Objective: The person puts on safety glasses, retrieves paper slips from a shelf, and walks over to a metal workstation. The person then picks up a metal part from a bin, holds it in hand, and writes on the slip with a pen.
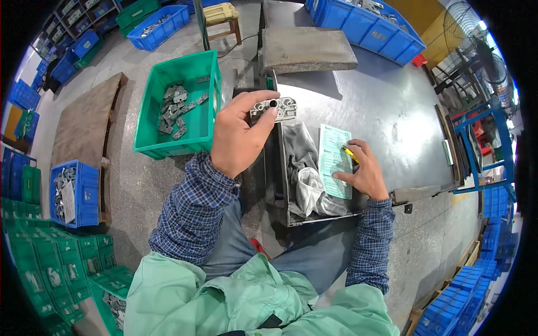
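Bench (398, 126): gleaming metal, near a green bin (172, 147).
Left hand (242, 135): fingers closed on a metal part (288, 109).
Right hand (367, 172): fingers half-curled, gripping a yellow tool (350, 154) over a printed sheet (330, 159).
Metal part: raised near the bench's left edge.

A: Metal part (288, 109): silver-grey. Slim tool (349, 153): yellow.
B: Paper (334, 168)?
A: Pale green and white. Tub (174, 148), solid green.
B: Sleeves (190, 196): navy-and-white check. Counter (403, 123): grey.
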The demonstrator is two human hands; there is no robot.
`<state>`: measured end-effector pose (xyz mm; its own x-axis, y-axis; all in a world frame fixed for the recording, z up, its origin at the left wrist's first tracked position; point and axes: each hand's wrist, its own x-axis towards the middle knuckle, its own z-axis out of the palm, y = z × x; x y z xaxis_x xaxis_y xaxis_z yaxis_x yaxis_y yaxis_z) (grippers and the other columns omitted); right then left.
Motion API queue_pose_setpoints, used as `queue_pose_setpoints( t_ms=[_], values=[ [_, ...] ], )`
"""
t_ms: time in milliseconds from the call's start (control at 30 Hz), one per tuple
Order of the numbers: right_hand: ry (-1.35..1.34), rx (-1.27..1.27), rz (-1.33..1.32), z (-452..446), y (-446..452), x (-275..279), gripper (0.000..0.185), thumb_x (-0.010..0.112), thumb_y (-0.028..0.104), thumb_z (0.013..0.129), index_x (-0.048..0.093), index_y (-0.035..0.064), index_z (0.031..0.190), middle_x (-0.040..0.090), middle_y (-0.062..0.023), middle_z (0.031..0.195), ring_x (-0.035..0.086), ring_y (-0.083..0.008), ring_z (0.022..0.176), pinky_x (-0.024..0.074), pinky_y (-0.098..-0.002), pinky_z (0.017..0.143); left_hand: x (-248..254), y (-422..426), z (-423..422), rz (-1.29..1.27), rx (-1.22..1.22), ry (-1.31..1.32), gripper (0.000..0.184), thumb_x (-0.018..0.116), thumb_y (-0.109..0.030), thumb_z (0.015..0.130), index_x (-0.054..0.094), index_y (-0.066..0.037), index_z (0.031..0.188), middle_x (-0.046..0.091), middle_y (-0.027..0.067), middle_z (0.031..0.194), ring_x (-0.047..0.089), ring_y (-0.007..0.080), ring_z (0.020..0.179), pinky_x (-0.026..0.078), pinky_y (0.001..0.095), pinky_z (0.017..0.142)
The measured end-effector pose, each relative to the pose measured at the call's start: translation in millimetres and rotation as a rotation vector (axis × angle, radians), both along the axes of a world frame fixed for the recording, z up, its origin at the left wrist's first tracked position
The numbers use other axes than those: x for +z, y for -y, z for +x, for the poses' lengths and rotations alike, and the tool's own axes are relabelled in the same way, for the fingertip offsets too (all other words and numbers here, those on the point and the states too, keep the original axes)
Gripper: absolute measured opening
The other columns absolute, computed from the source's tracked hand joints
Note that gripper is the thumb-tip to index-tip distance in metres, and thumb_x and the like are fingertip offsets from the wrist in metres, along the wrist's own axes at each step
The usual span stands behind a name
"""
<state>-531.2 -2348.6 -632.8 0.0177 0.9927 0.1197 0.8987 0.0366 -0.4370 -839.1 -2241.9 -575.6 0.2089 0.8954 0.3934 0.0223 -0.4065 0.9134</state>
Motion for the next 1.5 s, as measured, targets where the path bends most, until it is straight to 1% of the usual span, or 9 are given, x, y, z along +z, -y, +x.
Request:
queue_pose_setpoints(
  t_ms=[33,133,233,333,433,633,733,1033,1500],
  values=[
    [-0.003,0.0,0.002,0,0,-1,0.068,0.087,0.034,0.064,0.063,0.0051,0.12,0.053,-0.0093,0.132,0.062,-0.0317,0.108,0.0531,-0.0415,0.088,0,0,-1,0.006,-0.001,0.015,0.023,0.068,-0.006,0.087,0.069,-0.003,0.11,0.068,0.0095,0.101,0.064,0.0154,0.083,0.049,0.0274,0.069],
    [0.014,-0.006,0.002,0,0,-1,0.069,0.087,0.034,0.064,0.063,0.0043,0.121,0.053,-0.0098,0.132,0.063,-0.0317,0.108,0.0533,-0.0414,0.088,7,4,-5,0.006,0.026,-0.064,0.024,0.068,-0.006,0.086,0.07,-0.003,0.11,0.068,0.0097,0.1,0.063,0.0159,0.08,0.048,0.0279,0.067],
    [0.007,-0.027,-0.06,-5,1,6,0.07,0.088,0.029,0.064,0.059,0.0026,0.122,0.051,-0.011,0.133,0.059,-0.0327,0.115,0.0517,-0.0407,0.093,8,4,-7,0.076,0.052,-0.098,0.024,0.068,-0.005,0.086,0.07,-0.003,0.11,0.068,0.0106,0.1,0.063,0.017,0.079,0.047,0.0284,0.066],
    [0.0,-0.027,-0.062,-4,0,5,0.07,0.088,0.029,0.064,0.059,0.0026,0.122,0.051,-0.0108,0.134,0.059,-0.0324,0.115,0.0519,-0.0407,0.093,5,3,-7,0.077,0.048,-0.062,0.024,0.068,-0.004,0.085,0.07,-0.004,0.109,0.068,0.0111,0.099,0.063,0.0179,0.08,0.047,0.0283,0.067],
    [0.016,-0.01,-0.009,0,0,-2,0.07,0.089,0.034,0.064,0.062,0.0029,0.12,0.052,-0.0104,0.133,0.063,-0.0314,0.109,0.0541,-0.0413,0.089,1,1,-7,0.077,0.038,-0.013,0.024,0.068,-0.005,0.085,0.07,-0.004,0.109,0.068,0.011,0.098,0.063,0.0184,0.081,0.048,0.0283,0.069],
    [0.023,-0.003,-0.014,1,-1,-2,0.072,0.089,0.035,0.064,0.061,0.0025,0.121,0.052,-0.0106,0.133,0.063,-0.0312,0.109,0.0541,-0.041,0.089,6,3,-9,0.046,0.036,-0.048,0.024,0.068,-0.004,0.085,0.07,-0.003,0.109,0.068,0.0117,0.098,0.064,0.0198,0.085,0.049,0.0291,0.073],
    [0.028,0.003,-0.009,1,-1,-2,0.072,0.089,0.035,0.064,0.061,0.0023,0.121,0.052,-0.0106,0.133,0.063,-0.0311,0.109,0.0541,-0.0407,0.089,6,3,-10,0.097,0.052,-0.082,0.024,0.068,-0.005,0.085,0.07,-0.003,0.109,0.068,0.0119,0.098,0.064,0.0202,0.086,0.049,0.0298,0.074],
    [0.017,0.004,-0.008,1,-1,-3,0.071,0.089,0.036,0.064,0.061,0.0025,0.12,0.052,-0.0108,0.133,0.062,-0.0319,0.111,0.0537,-0.0412,0.09,4,4,-10,0.03,0.024,-0.023,0.024,0.067,-0.006,0.086,0.069,-0.002,0.11,0.069,0.0127,0.1,0.066,0.0207,0.089,0.051,0.03,0.08],
    [0.015,0.006,-0.017,3,-2,-5,0.073,0.089,0.036,0.064,0.061,0.0017,0.121,0.051,-0.0112,0.133,0.062,-0.0322,0.111,0.0539,-0.0414,0.09,5,5,-11,0.011,0.02,-0.028,0.024,0.067,-0.006,0.087,0.069,-0.002,0.11,0.069,0.0125,0.1,0.066,0.0193,0.088,0.051,0.0293,0.077]
  ],
)
